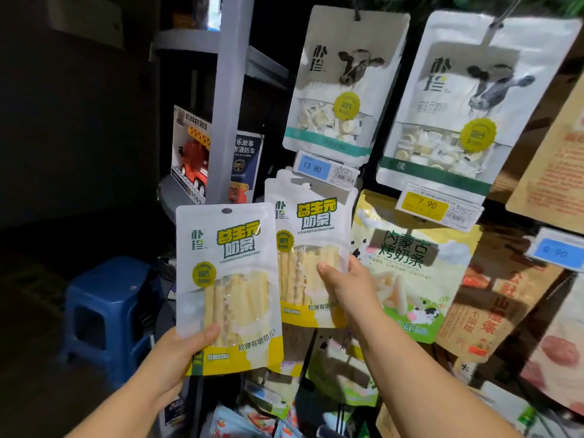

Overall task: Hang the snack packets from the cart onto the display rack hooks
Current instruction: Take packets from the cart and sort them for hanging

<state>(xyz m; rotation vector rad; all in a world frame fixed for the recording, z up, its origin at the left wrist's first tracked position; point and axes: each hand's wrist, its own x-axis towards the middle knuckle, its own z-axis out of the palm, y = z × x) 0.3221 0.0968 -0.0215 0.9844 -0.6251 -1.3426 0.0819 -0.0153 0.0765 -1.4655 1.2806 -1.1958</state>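
While the left hand point(185, 350) grips a packet point(227, 267), pale sticks point(241, 303) fill it.

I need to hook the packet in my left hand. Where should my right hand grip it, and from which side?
Probably pinch the packet at its top edge beside the hang hole, coming from the right. The left hand holds only its lower left corner, so the flat upright top is unsupported.
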